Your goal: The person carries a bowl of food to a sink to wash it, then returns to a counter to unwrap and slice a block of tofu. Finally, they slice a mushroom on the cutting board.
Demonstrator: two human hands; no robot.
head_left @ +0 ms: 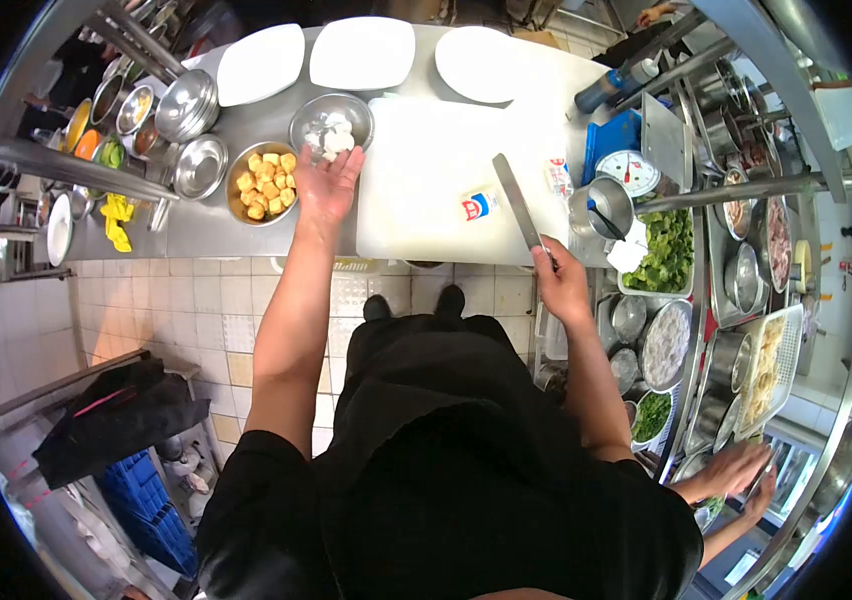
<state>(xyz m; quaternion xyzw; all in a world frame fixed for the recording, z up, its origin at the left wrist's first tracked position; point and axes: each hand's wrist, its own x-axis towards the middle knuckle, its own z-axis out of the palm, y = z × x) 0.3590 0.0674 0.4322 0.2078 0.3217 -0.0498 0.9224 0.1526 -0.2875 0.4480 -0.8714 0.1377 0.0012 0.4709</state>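
My left hand (331, 185) is palm up with its fingers apart at the near rim of a metal bowl (368, 115). White soft-looking pieces (336, 138) lie in that bowl, just beyond my fingertips. Wrapped round a knife's handle, my right hand (563, 280) is at the near right edge of the white cutting board (411, 165). The long blade of the knife (516, 198) points away from me over the board. Left of the blade lies a white packet (480, 204) with a blue and red label. A similar packet (558, 176) sits right of it.
A bowl (235, 208) of golden-brown cubes stands left of my left hand. Three white plates (362, 52) line the far edge. On the right are a blue scale (629, 168), a metal pot (601, 205) and leafy greens (668, 245). Another person's hands (736, 470) work at lower right.
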